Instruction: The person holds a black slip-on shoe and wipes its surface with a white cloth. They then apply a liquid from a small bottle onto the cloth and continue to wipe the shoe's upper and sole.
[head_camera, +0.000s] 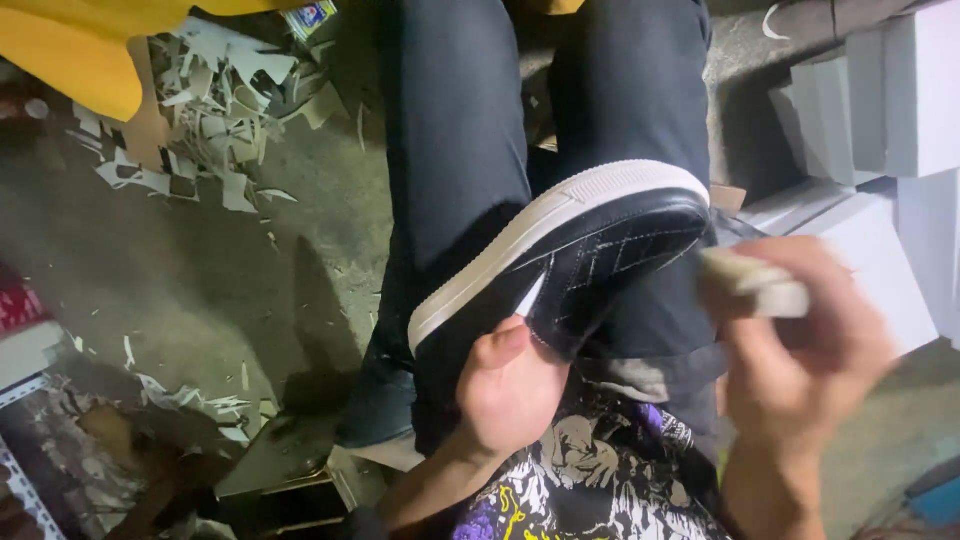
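Here the black shoe (590, 260) with a white sole lies tilted across the lap, the left hand (510, 390) closed on its heel end from below. Just right, the right hand (800, 350) pinches a blurred pale block (760, 285) beside the toe.

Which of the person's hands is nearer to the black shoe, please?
Left. The left hand grips the black shoe from below; the right hand is beside its toe, holding a pale block.

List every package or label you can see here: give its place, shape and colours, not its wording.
White boxes: stacked at upper right, plain rectangular cartons.
White box: lower right, behind the right hand, flat-topped.
Small packet: top edge, on the floor beside paper scraps, blue, red and white print.
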